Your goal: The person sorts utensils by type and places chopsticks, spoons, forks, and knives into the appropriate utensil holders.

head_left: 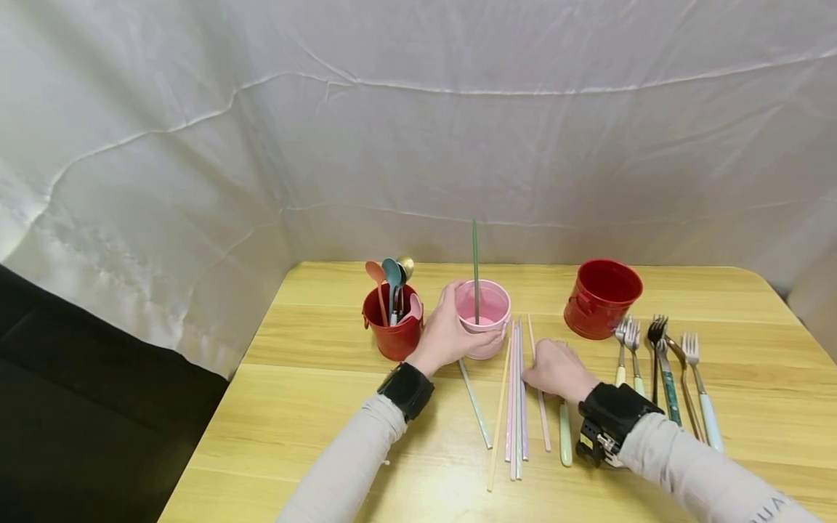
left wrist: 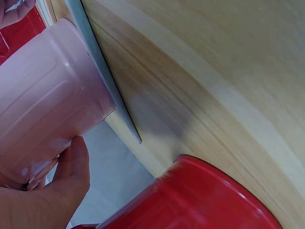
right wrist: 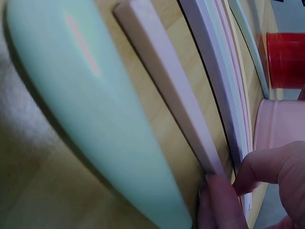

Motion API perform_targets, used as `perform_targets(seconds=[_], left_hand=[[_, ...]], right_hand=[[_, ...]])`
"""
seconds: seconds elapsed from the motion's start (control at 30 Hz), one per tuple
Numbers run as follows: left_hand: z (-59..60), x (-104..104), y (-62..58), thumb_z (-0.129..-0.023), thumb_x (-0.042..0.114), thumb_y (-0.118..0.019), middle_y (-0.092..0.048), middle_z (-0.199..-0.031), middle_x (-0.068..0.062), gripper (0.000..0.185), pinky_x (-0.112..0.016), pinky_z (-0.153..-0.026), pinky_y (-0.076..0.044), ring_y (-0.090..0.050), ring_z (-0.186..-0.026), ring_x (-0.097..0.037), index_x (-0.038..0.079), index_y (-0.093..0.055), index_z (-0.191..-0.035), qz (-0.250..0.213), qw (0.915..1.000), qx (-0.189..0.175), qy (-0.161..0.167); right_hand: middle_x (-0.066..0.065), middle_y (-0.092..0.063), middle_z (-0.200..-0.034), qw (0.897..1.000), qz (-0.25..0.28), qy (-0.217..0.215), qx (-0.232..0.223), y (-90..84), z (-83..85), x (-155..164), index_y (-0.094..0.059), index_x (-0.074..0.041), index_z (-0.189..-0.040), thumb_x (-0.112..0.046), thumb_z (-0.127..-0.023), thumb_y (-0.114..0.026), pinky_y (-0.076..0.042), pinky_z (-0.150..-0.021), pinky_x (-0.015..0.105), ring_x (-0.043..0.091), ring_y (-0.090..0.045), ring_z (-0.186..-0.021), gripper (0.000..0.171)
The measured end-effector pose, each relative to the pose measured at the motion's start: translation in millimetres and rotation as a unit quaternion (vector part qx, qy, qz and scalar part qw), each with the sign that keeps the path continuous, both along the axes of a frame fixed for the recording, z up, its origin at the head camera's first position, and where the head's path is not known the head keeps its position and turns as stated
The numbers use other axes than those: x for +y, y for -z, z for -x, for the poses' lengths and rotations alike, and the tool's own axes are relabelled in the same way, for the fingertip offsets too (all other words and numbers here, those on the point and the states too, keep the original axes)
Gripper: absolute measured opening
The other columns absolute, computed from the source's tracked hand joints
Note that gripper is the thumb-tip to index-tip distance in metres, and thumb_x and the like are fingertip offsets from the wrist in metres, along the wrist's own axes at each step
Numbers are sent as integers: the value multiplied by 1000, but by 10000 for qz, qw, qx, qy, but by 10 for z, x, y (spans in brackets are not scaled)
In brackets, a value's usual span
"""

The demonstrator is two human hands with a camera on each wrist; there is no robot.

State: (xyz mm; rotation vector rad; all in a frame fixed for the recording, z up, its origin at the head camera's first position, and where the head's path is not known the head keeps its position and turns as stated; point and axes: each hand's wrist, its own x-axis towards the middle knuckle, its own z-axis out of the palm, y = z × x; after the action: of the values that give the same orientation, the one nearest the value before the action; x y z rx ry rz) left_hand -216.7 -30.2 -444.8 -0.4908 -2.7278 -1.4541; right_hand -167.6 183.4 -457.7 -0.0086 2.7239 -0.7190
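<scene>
My left hand (head_left: pixel 451 330) grips the pink bucket (head_left: pixel 485 344) by its left side, thumb in front. A dark green chopstick (head_left: pixel 476 265) stands upright inside that bucket. My right hand (head_left: pixel 561 369) is down at the table, thumb and fingertips pinching a pink chopstick (right wrist: pixel 178 88) that lies there; the contact is partly hidden. Several pastel chopsticks (head_left: pixel 519 428) lie side by side left of the right hand. A pale blue chopstick (head_left: pixel 476 407) lies apart from them, below the left hand. Just right of the pinched chopstick is a mint-green handle (head_left: pixel 565 436), its upper part behind the hand.
A red bucket (head_left: pixel 391 341) holding several spoons (head_left: pixel 392 272) stands left of the pink one. Another red bucket (head_left: pixel 596 305) stands at the back right. Several forks (head_left: pixel 693 356) lie in a row on the right of the wooden table (head_left: pixel 281 421). A pale curtain hangs behind.
</scene>
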Motion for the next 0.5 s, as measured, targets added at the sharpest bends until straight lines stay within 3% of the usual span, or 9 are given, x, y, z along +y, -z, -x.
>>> perform_targets(seconds=[0.13, 0.5], left_hand=[[3, -5, 0, -70, 43, -91, -52, -146, -3, 105, -38, -109, -49, -56, -129, -18, 20, -30, -152, 1, 10000, 19, 6], [-4, 0, -7, -69, 42, -92, -52, -146, -3, 105, -39, -108, -50, -56, -129, -19, 22, -30, -152, 21, 10000, -9, -28]], right_hand=[[1, -56, -49, 9998, 21, 83, -151, -7, 23, 17, -56, -10, -61, -18, -85, -67, -43, -41, 23, 13, -56, -42, 27], [1, -57, -48, 9997, 71, 144, -173, 21, 51, 74, -59, -10, -62, -29, -86, -71, -41, -46, 24, 13, -59, -45, 33]])
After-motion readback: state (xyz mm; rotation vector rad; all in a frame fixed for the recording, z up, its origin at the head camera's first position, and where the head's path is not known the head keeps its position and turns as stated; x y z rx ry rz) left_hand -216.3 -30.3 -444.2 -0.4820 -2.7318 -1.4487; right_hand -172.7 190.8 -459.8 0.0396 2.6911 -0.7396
